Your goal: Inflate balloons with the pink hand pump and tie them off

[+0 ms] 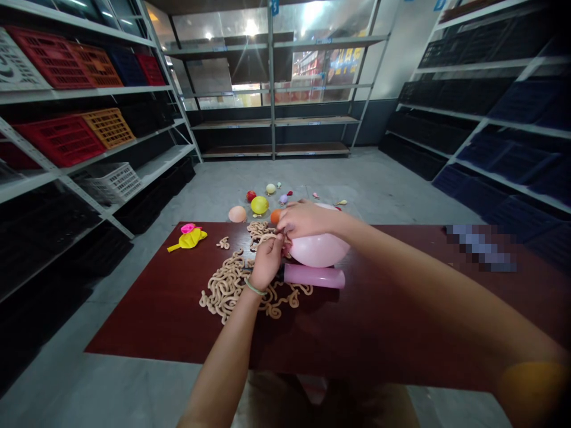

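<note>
Over the middle of the dark red table (147, 297), both hands meet at the neck of an inflated pale pink balloon (319, 251). My left hand (267, 260), with a thin band on its wrist, is closed in a pinch at the neck. My right hand (306, 220) reaches across the top of the balloon, its fingers bent around the same neck. The knot area is hidden by the fingers. Just below the balloon lies a pink cylindrical hand pump (314, 276). A pile of tan, curled, cord-like pieces (225, 288) spreads beneath and beside my left hand.
Flat yellow (191, 239) and pink (189, 227) balloons lie at the table's left. A blurred-out object (482, 246) lies at the right. Beyond the table, a yellow balloon (259, 205), a peach balloon (237, 214) and several smaller ones rest on the floor. Crate-filled shelves (84, 92) stand around.
</note>
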